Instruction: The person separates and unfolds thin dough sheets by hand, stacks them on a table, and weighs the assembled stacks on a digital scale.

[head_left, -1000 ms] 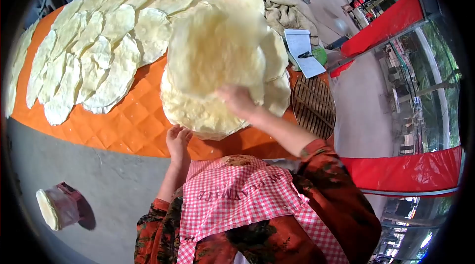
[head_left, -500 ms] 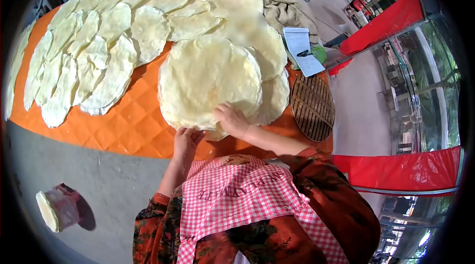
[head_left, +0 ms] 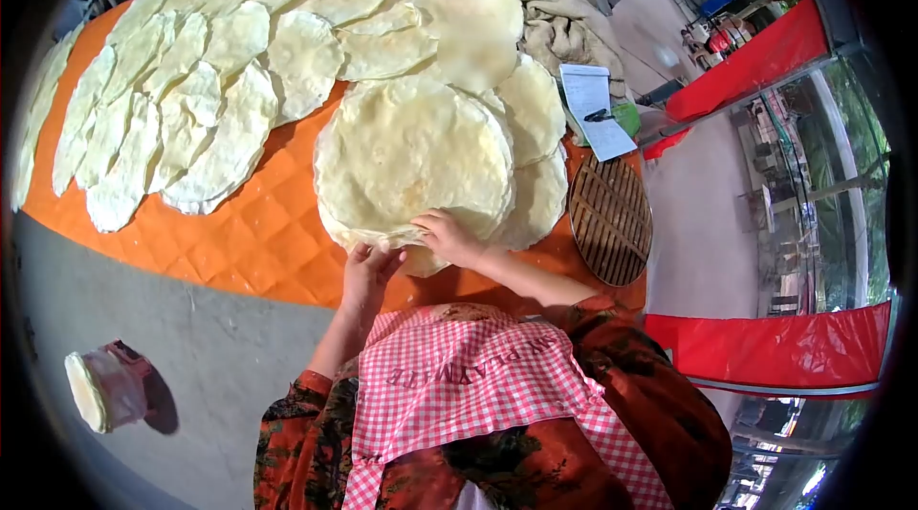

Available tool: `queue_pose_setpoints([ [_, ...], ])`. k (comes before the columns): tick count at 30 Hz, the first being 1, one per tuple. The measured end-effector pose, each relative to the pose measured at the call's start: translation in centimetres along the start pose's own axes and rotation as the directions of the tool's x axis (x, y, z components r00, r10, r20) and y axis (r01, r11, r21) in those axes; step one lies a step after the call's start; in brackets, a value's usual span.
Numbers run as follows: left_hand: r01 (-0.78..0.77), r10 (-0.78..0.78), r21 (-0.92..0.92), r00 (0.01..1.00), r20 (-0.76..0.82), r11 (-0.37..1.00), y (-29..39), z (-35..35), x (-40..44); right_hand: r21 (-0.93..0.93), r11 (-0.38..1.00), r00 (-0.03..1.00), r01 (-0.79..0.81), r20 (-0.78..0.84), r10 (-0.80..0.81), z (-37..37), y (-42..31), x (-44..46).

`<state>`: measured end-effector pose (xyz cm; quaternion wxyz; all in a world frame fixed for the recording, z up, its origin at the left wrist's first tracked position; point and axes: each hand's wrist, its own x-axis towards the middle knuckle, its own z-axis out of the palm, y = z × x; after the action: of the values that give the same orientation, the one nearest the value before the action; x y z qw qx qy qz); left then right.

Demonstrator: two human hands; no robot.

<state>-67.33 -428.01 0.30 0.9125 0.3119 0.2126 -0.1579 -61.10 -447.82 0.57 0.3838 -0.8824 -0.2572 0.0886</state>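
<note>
A stack of large, round, pale flatbreads (head_left: 411, 151) lies on the orange cloth in front of me. My left hand (head_left: 371, 273) has its fingers closed on the near edge of the top flatbread, left of centre. A short way to the right, my right hand (head_left: 448, 237) also grips that edge, its fingers curled over the rim. Between the two hands the rim looks raised and slightly gathered. My thumbs are partly hidden. More flatbreads (head_left: 537, 195) stick out from under the stack on the right.
Overlapping flatbreads (head_left: 215, 128) cover the left and far parts of the orange cloth (head_left: 258, 242). To the right are a notepad (head_left: 585, 94) with a pen, a round slatted wooden board (head_left: 610, 223) and a crumpled beige cloth (head_left: 564, 22). A wrapped stool (head_left: 110, 388) stands on the floor.
My right hand has gone from lying on the top flatbread to gripping its near edge. That edge now looks lifted. The whole view has shifted slightly.
</note>
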Motion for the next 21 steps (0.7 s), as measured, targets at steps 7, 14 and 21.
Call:
queue_pose_setpoints([
  [7, 0.002, 0.002, 0.06, 0.998, -0.066, 0.998, -0.6, -0.2, 1.5, 0.044, 0.997, 0.994, -0.057, 0.097, 0.053, -0.8, 0.2, 0.7],
  [14, 0.004, 0.014, 0.142, 0.991, -0.131, 0.99, -1.5, -0.2, 2.4, -0.183, 0.983, 0.997, 0.02, -0.07, -0.033, 0.2, -2.1, -0.8],
  [21, -0.032, 0.079, 0.222, 0.975, -0.207, 0.975, -2.2, 0.1, 2.5, -0.397, 0.916, 0.984, -0.055, -0.179, -0.018, 2.2, -2.4, -0.5],
])
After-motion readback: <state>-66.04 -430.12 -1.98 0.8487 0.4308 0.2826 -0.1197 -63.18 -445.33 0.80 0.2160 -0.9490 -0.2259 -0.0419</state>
